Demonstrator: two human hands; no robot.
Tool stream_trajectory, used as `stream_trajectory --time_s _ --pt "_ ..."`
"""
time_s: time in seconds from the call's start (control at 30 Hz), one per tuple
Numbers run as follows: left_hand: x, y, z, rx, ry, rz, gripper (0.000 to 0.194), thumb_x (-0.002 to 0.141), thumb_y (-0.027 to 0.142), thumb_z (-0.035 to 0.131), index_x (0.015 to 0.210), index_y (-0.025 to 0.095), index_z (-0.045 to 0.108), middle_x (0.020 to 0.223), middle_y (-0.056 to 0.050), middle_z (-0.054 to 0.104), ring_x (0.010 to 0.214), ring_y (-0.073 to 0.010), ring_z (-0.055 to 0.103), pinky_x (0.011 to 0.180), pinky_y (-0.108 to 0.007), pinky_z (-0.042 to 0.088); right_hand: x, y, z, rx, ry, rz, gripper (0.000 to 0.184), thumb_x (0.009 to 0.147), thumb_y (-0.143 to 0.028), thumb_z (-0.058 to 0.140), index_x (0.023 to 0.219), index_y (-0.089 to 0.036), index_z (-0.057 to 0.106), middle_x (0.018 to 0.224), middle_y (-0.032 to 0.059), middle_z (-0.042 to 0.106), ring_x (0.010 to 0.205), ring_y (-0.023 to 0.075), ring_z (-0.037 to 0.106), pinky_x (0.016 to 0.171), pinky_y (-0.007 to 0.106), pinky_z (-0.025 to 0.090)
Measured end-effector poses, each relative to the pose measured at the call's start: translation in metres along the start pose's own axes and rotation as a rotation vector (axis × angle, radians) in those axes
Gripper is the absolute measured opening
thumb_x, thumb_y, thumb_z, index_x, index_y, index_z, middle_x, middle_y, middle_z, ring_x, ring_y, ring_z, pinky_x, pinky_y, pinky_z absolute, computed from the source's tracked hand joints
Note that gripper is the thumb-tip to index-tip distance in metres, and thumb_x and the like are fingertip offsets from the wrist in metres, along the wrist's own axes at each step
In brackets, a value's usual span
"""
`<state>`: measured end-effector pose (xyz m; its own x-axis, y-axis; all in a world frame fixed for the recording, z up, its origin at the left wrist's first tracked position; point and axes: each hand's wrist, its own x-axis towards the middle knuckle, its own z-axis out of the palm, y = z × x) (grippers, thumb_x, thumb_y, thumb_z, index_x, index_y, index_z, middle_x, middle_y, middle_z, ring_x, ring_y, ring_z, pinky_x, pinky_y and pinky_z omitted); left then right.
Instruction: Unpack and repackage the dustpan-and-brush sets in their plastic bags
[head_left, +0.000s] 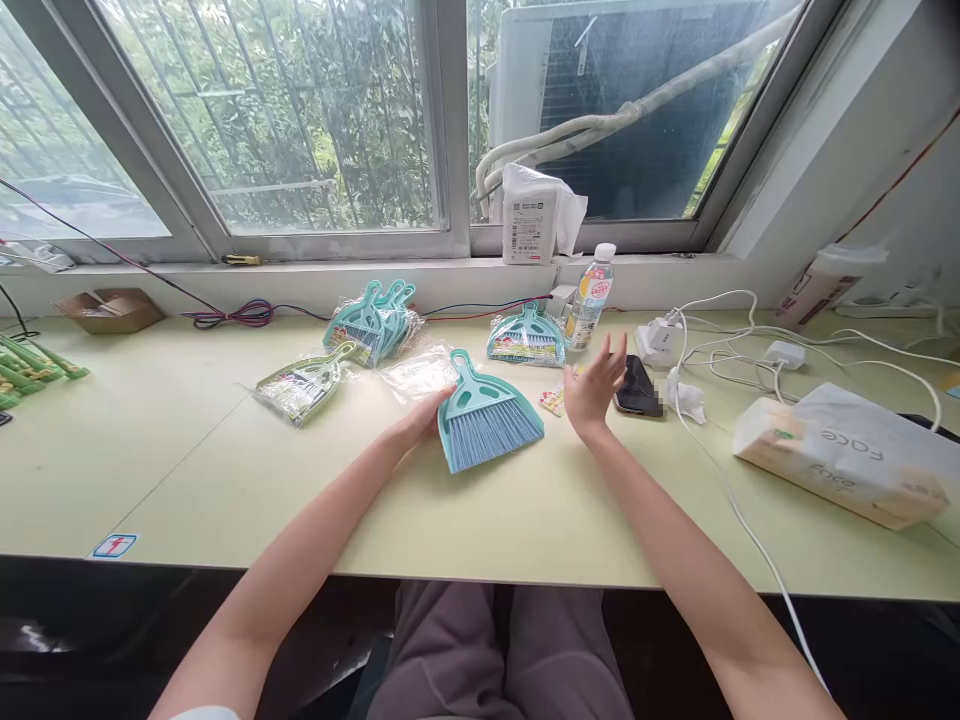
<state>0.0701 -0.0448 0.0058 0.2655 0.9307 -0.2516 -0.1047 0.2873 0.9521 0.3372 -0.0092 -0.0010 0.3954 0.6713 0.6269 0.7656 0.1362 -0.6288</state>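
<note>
Over the table [465, 530], left grip [426, 416] on the teal dustpan-and-brush set [489, 425], right grip [595, 390] wide-fingered.

Bare hands [592, 390], pale sleeve edge [205, 713], purplish-grey trousers [446, 650]

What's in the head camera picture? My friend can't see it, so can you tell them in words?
A person's left hand holds a teal dustpan and brush at a pale table, with the open right hand near a phone. Behind are more sets in clear wrappers, a bottle and a window.
</note>
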Motion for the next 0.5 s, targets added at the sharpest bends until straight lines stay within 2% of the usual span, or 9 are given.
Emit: stream_trajectory --time_s 0.03,0.1,0.13,0.2,0.27,0.37,0.5 --pt "-0.002 0.0 0.003 0.022 -0.012 0.01 0.046 0.083 0.05 0.056 0.115 0.017 0.061 0.104 -0.008 0.069 0.096 -0.0233 0.064 0.084 -0.033 0.05 -0.006 -0.011 -0.003 -0.036 -0.027 -0.112 0.045 0.088 -0.03 0.043 0.131 -0.017 0.041 0.14 0.0176 0.04 0.134 0.0297 0.03 0.105 0.054 0.027" --pt "-0.004 -0.002 0.007 0.075 -0.041 0.04 0.046 0.083 0.051 0.055 0.114 0.017 0.062 0.104 -0.007 0.069 0.096 -0.0232 0.063 0.086 -0.034 0.049 -0.023 -0.035 -0.007 -0.044 -0.226 -0.335 0.033 0.092 -0.03 0.036 0.119 -0.02 0.053 0.121 0.0127 0.058 0.118 0.0271 0.048 0.098 0.049 0.035" --pt "-0.005 -0.003 0.008 0.11 -0.058 0.057 0.047 0.084 0.052 0.054 0.114 0.017 0.062 0.103 -0.007 0.069 0.096 -0.0234 0.063 0.087 -0.035 0.048 -0.032 -0.045 -0.007 -0.047 -0.336 -0.404 0.031 0.094 -0.031 0.034 0.106 -0.021 0.06 0.107 0.0109 0.064 0.107 0.0267 0.054 0.095 0.048 0.037" --pt "-0.004 -0.008 0.011 0.175 -0.075 0.104 0.047 0.085 0.054 0.051 0.112 0.017 0.062 0.102 -0.006 0.069 0.097 -0.0242 0.062 0.088 -0.037 0.047 -0.05 -0.06 -0.004 -0.057 -0.531 -0.493 0.033 0.093 -0.037 0.036 0.086 -0.021 0.065 0.09 0.0109 0.066 0.096 0.0291 0.058 0.091 0.049 0.039" --pt "-0.002 -0.013 0.013 0.208 -0.078 0.188 0.047 0.085 0.055 0.05 0.11 0.017 0.063 0.104 -0.006 0.068 0.101 -0.0253 0.06 0.092 -0.039 0.045 -0.061 -0.065 0.001 -0.02 -0.588 -0.447 0.032 0.091 -0.04 0.039 0.082 -0.023 0.065 0.087 0.0114 0.065 0.095 0.0312 0.059 0.091 0.051 0.041" --pt "0.001 -0.018 0.017 0.218 -0.103 0.326 0.046 0.086 0.053 0.049 0.113 0.018 0.062 0.117 -0.006 0.064 0.112 -0.0258 0.054 0.1 -0.038 0.039 -0.064 -0.061 0.006 0.063 -0.608 -0.258 0.033 0.089 -0.041 0.04 0.073 -0.026 0.065 0.083 0.0111 0.063 0.095 0.0325 0.06 0.094 0.054 0.04" --pt "-0.002 -0.013 0.021 0.279 -0.165 0.331 0.046 0.087 0.053 0.048 0.115 0.018 0.063 0.119 -0.005 0.063 0.112 -0.0268 0.053 0.099 -0.037 0.038 -0.056 -0.057 0.006 0.118 -0.639 -0.083 0.04 0.087 -0.044 0.041 0.056 -0.027 0.058 0.072 0.0095 0.06 0.091 0.032 0.061 0.095 0.054 0.041"
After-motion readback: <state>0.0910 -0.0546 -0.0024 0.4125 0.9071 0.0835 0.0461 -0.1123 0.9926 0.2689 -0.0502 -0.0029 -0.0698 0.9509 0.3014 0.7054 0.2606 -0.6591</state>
